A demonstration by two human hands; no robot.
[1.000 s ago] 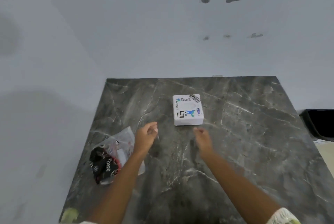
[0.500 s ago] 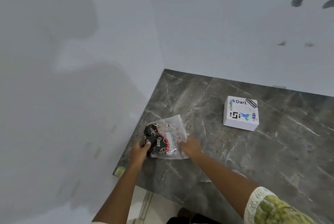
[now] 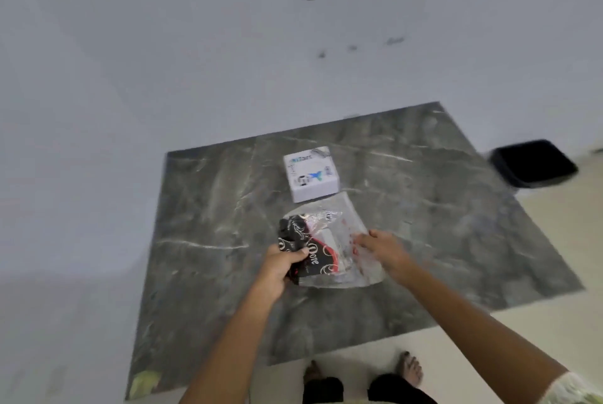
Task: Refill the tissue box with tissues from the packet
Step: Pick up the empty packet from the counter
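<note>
You had brought the clear plastic tissue packet with black-and-red print from the table's left edge to mid-frame, just below the small white square tissue box; your left hand clenched its black end, your right hand pressed its clear side on the grey marble table.
</note>
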